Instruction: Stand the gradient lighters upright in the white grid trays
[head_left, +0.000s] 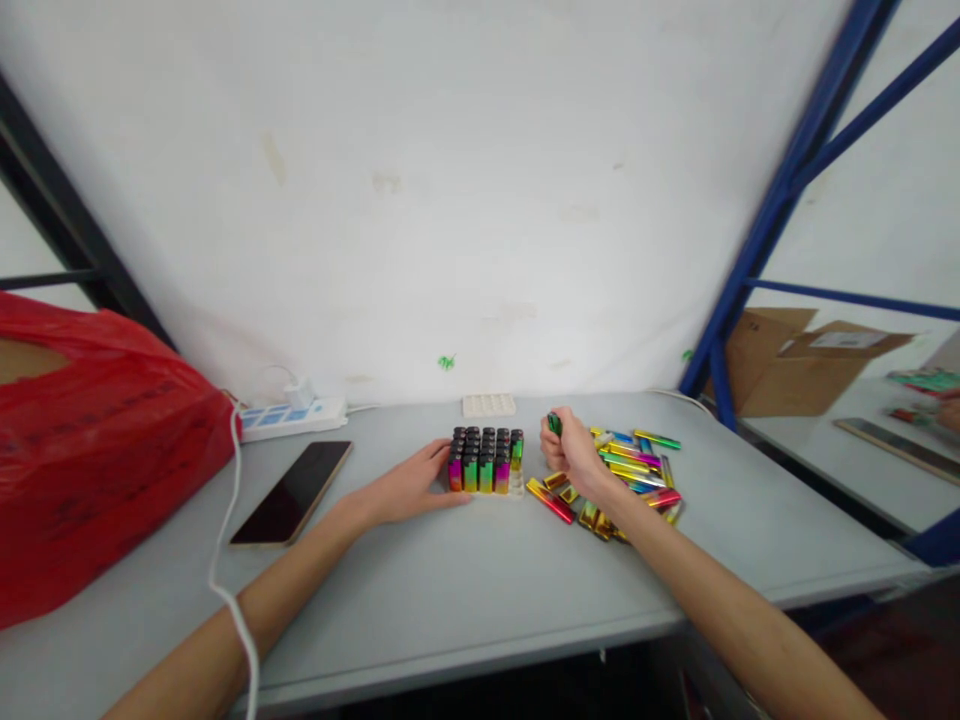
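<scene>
Upright lighters (487, 474) with black tops and shiny multicoloured bodies stand in rows in a pale tray (517, 490), whose right column is partly unfilled at the front. My left hand (412, 485) grips the left end of this tray, thumb along the front and fingers at the side and back. To the right of the tray, my right hand (574, 450) is closed around a lighter (554, 423), its dark green end showing above the fist. Beneath and beyond that hand lies a loose pile of shiny metallic lighter sleeves (634, 462) in gold, red, green and purple.
Another pale tray (489, 404) lies against the wall. At left are a phone (294, 494), a power strip (300, 415), a white cable (234, 500) and a red plastic bag (105, 450). A blue frame (772, 215) and a cardboard box (795, 365) stand at right.
</scene>
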